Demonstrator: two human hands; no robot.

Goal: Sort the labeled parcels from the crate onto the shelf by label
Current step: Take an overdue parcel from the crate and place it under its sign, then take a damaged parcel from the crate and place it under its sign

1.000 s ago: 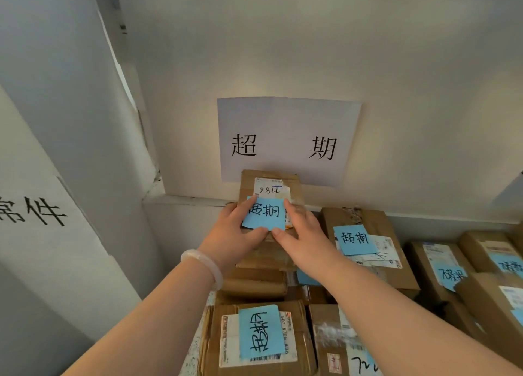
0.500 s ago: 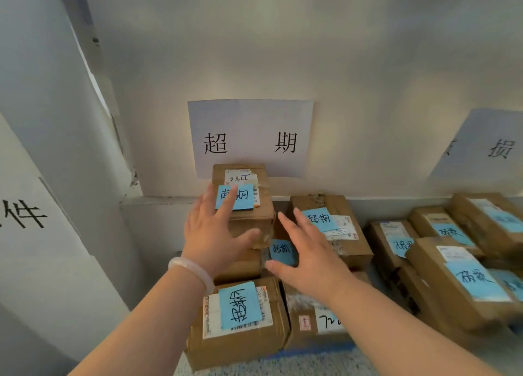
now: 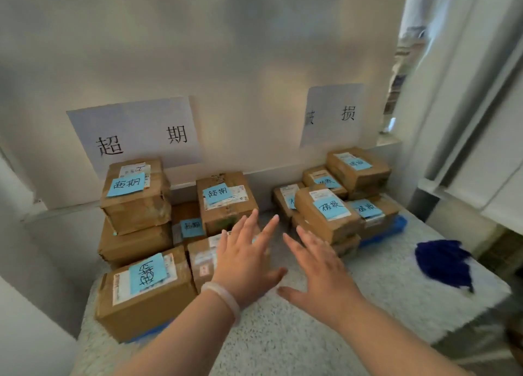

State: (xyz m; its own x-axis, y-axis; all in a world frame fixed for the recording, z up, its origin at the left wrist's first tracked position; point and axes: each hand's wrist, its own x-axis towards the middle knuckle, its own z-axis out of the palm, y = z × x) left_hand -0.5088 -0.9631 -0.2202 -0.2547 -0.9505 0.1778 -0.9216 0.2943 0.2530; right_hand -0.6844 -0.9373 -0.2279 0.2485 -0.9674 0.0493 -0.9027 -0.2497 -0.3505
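In the head view both hands sit just below the middle of the picture, side by side and apart from each other. The left hand (image 3: 246, 262) is flat, its fingers straight and spread toward twelve o'clock, holding nothing; a pale bracelet (image 3: 226, 297) circles its wrist. It overlaps a low parcel (image 3: 202, 258), and whether it touches that box cannot be told. The right hand (image 3: 322, 271), at its three o'clock, is likewise spread and empty, palm down above the white speckled shelf (image 3: 283, 336). The brown parcels lie on this shelf in two groups. At ten o'clock from the hands is the left group, under a wall sign (image 3: 135, 133) reading 超期. There a top parcel (image 3: 138, 208) bearing a blue note (image 3: 127, 183) rests on another box, a front parcel (image 3: 147, 299) lies at nine o'clock near the shelf edge, and a middle parcel (image 3: 229, 214) sits at twelve o'clock just beyond the left fingertips. At one to two o'clock is the right group, under a second sign (image 3: 332, 115) whose left character is blurred. It includes a near parcel (image 3: 319, 225) close to the right fingertips and a back parcel (image 3: 359, 174) stacked highest against the wall. A dark blue cloth (image 3: 443, 262) lies on the shelf at three o'clock, well apart from the right hand.
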